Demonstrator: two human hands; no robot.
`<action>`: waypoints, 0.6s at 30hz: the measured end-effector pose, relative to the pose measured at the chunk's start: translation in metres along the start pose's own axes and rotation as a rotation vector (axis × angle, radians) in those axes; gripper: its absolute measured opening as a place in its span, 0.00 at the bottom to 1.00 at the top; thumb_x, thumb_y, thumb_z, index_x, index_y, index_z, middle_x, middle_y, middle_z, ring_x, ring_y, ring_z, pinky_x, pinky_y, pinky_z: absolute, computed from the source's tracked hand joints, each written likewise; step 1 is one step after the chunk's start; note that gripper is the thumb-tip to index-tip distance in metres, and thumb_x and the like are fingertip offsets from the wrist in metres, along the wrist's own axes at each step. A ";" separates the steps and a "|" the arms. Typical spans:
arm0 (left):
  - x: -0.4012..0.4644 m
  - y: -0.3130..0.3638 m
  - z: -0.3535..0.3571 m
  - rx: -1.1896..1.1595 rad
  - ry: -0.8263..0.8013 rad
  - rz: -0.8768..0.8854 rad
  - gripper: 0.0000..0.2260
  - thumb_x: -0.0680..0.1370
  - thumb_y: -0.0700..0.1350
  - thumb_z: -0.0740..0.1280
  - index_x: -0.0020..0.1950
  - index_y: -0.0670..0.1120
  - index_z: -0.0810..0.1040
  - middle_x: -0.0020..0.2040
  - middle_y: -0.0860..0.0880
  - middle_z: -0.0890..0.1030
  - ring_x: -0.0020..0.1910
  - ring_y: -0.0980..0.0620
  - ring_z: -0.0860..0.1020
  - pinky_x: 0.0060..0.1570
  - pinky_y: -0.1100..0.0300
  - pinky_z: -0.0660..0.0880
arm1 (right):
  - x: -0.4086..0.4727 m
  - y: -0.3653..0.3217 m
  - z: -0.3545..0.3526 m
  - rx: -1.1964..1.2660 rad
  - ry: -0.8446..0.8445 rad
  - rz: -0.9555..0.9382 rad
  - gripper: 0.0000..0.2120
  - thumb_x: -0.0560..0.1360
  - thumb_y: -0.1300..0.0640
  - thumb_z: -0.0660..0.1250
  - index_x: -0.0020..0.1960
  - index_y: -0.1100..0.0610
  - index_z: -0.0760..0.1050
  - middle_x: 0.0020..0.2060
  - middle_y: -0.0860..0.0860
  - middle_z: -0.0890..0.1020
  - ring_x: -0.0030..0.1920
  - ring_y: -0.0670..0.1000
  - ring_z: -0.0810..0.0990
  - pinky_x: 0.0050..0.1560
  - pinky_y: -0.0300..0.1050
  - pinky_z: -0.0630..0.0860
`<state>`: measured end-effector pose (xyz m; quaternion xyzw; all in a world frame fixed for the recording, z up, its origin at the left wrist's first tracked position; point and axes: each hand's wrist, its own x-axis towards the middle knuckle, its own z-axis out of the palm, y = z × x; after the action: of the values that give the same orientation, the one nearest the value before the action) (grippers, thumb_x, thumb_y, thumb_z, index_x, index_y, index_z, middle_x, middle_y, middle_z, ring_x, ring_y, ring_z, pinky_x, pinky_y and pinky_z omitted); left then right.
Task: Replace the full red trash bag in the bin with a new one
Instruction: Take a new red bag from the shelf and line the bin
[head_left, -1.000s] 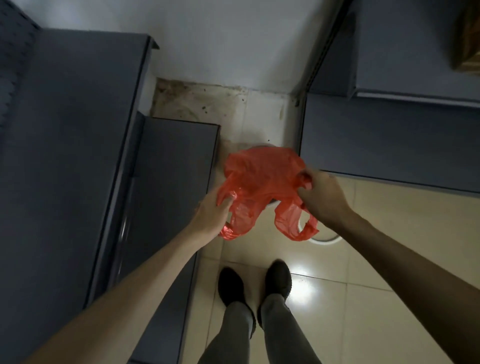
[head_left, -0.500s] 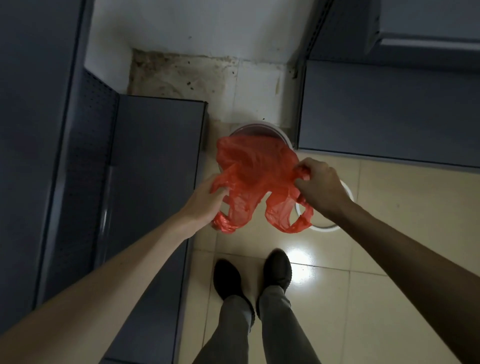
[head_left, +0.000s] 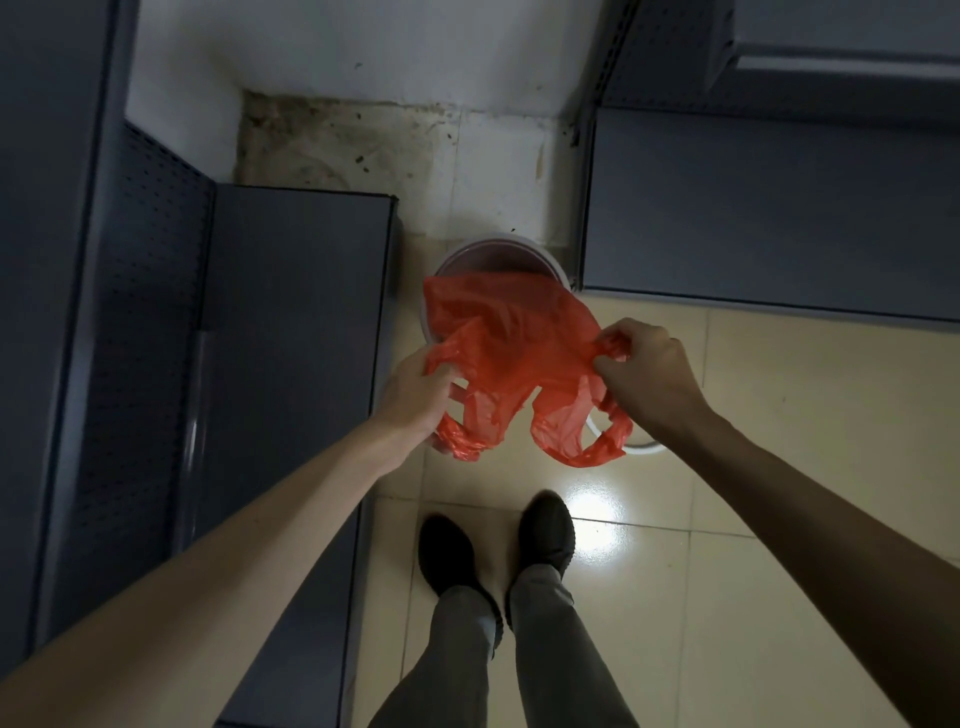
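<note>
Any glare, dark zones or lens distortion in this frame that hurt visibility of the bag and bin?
Head view: a bright glare spot on the floor tiles near the shoes; shelves are dim; wide-angle bending at the edges; the red bag stays clear, but hides most of the bin.

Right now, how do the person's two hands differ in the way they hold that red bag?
The left hand grips the red bag at its left edge, lower in the view, while the right hand pinches the right edge slightly higher. The left looks lighter, the right darker in shade. Both are closed on the bag, stretching it above the white bin.
</note>
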<state>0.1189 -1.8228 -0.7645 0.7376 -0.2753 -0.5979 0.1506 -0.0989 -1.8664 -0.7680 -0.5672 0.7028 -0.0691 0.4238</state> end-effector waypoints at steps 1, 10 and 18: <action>0.003 -0.001 -0.001 0.011 0.016 0.001 0.11 0.83 0.51 0.59 0.61 0.52 0.76 0.50 0.45 0.83 0.44 0.45 0.84 0.32 0.50 0.81 | 0.003 0.001 0.002 -0.006 0.000 -0.002 0.11 0.72 0.64 0.63 0.53 0.62 0.78 0.44 0.57 0.82 0.35 0.59 0.82 0.42 0.59 0.82; 0.063 -0.034 -0.009 0.240 0.165 0.185 0.11 0.82 0.48 0.55 0.51 0.54 0.78 0.51 0.50 0.83 0.49 0.49 0.82 0.48 0.53 0.77 | 0.052 0.013 0.046 -0.016 0.011 -0.036 0.10 0.70 0.61 0.62 0.49 0.58 0.79 0.40 0.57 0.83 0.36 0.60 0.83 0.43 0.59 0.82; 0.179 -0.043 -0.002 0.728 0.013 0.423 0.31 0.73 0.49 0.55 0.79 0.55 0.61 0.78 0.53 0.62 0.73 0.45 0.67 0.71 0.49 0.65 | 0.129 0.047 0.090 -0.073 0.052 -0.164 0.10 0.70 0.60 0.63 0.48 0.56 0.80 0.39 0.56 0.83 0.39 0.60 0.82 0.44 0.56 0.81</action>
<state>0.1544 -1.8936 -0.9309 0.6735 -0.6130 -0.4130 0.0013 -0.0726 -1.9260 -0.9188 -0.6359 0.6668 -0.0926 0.3775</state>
